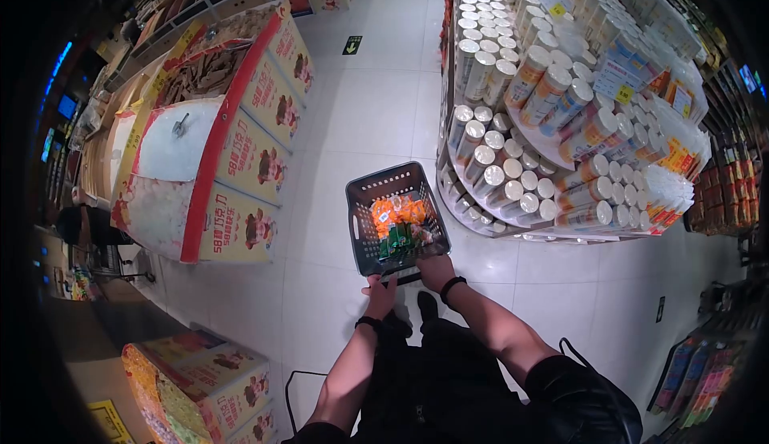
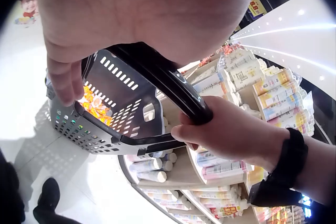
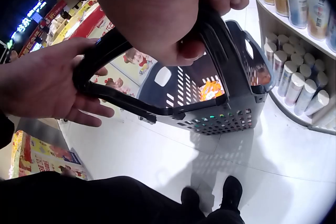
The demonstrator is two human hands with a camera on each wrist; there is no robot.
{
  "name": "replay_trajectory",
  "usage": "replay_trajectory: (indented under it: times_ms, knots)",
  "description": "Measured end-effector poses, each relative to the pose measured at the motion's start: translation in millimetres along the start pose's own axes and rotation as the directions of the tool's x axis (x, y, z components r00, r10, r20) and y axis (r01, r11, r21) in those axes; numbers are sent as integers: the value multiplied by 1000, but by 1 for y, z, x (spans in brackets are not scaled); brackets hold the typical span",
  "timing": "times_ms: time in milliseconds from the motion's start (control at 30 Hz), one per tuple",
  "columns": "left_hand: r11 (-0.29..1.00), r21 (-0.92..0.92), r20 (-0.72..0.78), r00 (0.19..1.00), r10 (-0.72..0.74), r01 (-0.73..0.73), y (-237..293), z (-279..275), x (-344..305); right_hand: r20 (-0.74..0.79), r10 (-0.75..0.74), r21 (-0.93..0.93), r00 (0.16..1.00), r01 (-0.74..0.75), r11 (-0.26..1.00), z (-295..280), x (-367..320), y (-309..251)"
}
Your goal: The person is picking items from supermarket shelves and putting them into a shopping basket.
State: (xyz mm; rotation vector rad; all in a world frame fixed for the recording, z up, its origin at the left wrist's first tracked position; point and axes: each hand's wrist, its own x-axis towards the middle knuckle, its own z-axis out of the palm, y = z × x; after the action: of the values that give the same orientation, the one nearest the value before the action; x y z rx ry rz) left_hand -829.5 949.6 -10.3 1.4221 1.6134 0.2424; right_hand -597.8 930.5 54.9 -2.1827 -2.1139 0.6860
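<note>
A dark plastic shopping basket point(image 1: 360, 244) with slotted walls hangs in front of the body in the head view. Orange packets point(image 1: 392, 211) lie inside it, with green packets point(image 1: 397, 242) at the near end. My right hand point(image 3: 152, 14) grips the black handle point(image 3: 113, 95), its fingers curled round the bar. At the handle's other end is my left hand point(image 3: 50, 79), palm against the bar with its fingers extended straight below. In the left wrist view, the right hand point(image 2: 226, 134) holds the far end of the handle.
A tiered shelf display point(image 1: 553, 151) of white-capped canisters point(image 1: 493, 175) stands close on the right. Printed bins point(image 1: 248, 163) of loose goods line the left, and another bin point(image 1: 232, 380) is nearer. Pale tiled floor point(image 1: 360, 115) runs between them.
</note>
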Motion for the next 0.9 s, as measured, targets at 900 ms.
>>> replay_trajectory:
  times_ms: [900]
  knots:
    - [997,36,317,947,50,-64,168,-103,337,62,398,-200,915,-380,903,-112,336,8]
